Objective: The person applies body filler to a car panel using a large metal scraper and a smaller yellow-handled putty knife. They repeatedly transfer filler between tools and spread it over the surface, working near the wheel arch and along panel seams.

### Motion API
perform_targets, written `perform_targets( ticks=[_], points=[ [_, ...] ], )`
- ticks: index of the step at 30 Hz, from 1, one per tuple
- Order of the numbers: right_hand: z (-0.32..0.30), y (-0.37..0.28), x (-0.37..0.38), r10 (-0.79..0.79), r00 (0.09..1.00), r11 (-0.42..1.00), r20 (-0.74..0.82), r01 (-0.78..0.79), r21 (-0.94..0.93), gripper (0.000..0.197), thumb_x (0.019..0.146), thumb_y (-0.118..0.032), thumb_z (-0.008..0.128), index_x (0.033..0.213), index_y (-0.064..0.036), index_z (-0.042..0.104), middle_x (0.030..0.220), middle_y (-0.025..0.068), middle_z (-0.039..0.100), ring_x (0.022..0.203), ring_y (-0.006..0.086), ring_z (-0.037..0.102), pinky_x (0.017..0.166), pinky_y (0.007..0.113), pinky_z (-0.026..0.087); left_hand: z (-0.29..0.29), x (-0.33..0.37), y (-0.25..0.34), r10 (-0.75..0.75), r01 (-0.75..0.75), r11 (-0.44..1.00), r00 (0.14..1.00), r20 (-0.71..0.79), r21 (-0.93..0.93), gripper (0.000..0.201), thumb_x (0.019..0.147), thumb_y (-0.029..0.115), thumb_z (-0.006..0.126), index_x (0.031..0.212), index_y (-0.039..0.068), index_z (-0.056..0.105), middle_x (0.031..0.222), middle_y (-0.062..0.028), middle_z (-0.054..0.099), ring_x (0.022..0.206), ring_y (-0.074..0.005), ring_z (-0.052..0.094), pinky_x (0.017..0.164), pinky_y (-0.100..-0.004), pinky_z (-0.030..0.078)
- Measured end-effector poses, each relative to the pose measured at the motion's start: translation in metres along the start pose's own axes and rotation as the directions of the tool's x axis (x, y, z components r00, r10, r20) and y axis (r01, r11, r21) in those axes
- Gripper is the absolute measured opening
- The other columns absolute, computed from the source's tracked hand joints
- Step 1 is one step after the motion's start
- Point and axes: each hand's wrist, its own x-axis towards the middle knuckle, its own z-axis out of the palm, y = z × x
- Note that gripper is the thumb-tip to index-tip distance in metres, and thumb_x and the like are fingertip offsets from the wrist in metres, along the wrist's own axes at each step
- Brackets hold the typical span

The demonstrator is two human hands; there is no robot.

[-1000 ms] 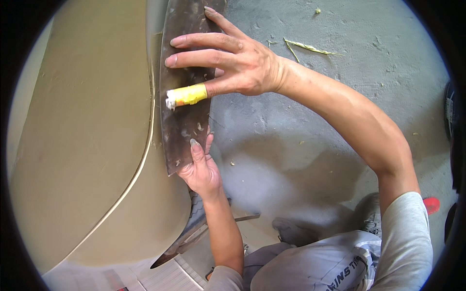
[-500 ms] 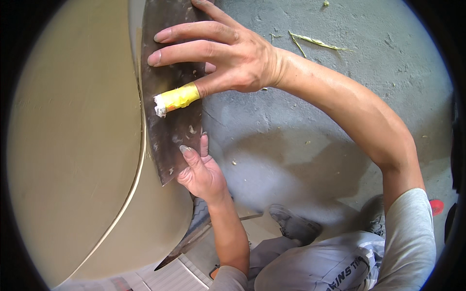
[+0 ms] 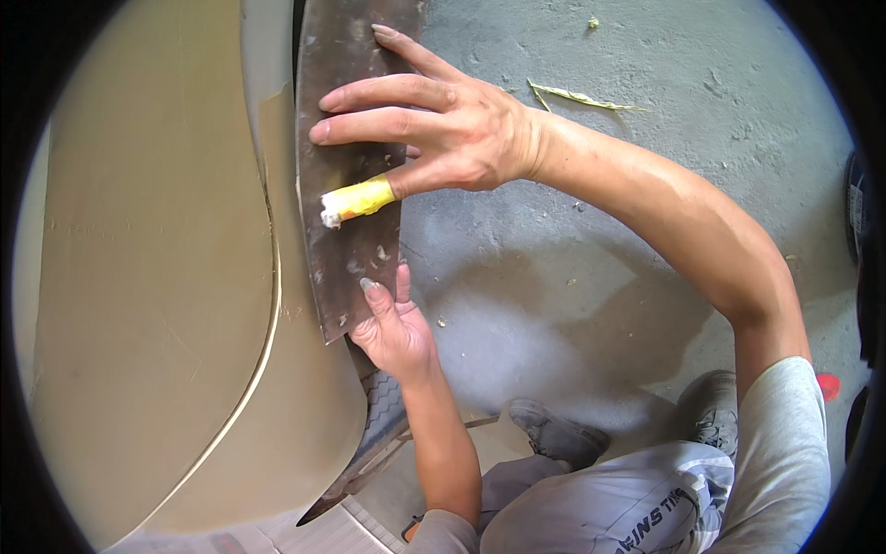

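A long, dark brown, scuffed flat plate with a curved edge is held between my hands, its upper end cut off by the view. My right hand lies over its middle. Three fingers and a thumb wrapped in yellow tape with a white tip rest on the face, while another fingertip shows at the right edge. Down at the pointed lower end, my left hand grips it with the thumb on top; some fingers are hidden underneath. Left of the plate is a large tan curved panel with a pale-edged seam.
A patterned dark piece shows below the tan panel's right edge. My shoes stand on the grey concrete floor. Dry plant stalks lie at the top, a red object at the right.
Both hands and the plate have shifted to the right, and the plate's lower end has risen slightly. More of the tan panel shows beside the plate's left edge.
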Motion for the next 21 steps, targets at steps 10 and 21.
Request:
perform_targets(
  ticks=[10,21],
  points=[
    [0.004,0.006,0.013,-0.050,0.996,0.999,-0.070,0.050,-0.001,0.043,0.084,-0.020,0.066,0.120,-0.0422,0.073,0.147,-0.0027,0.056,0.136,0.0189,0.053,0.116,0.065,0.034,0.005,0.003,0.007,0.080,-0.080,0.997,0.995,0.059,0.000,0.031,0.109,0.016,0.053,0.135,0.003,0.064,0.138,-0.0129,0.065,0.124,-0.0261,0.065,0.105,-0.0407,0.057],
    [0.015,0.014,0.000,-0.029,0.998,0.998,0.062,0.033,-0.054,0.045,0.084,-0.020,0.064,0.123,-0.0407,0.072,0.149,-0.0029,0.055,0.138,0.0197,0.051,0.118,0.062,0.035,-0.005,0.023,-0.024,0.006,-0.007,1.000,1.000,-0.017,-0.020,0.031,0.108,0.014,0.054,0.135,0.002,0.063,0.139,-0.0151,0.064,0.124,-0.0288,0.064,0.106,-0.0407,0.057]
  ],
)
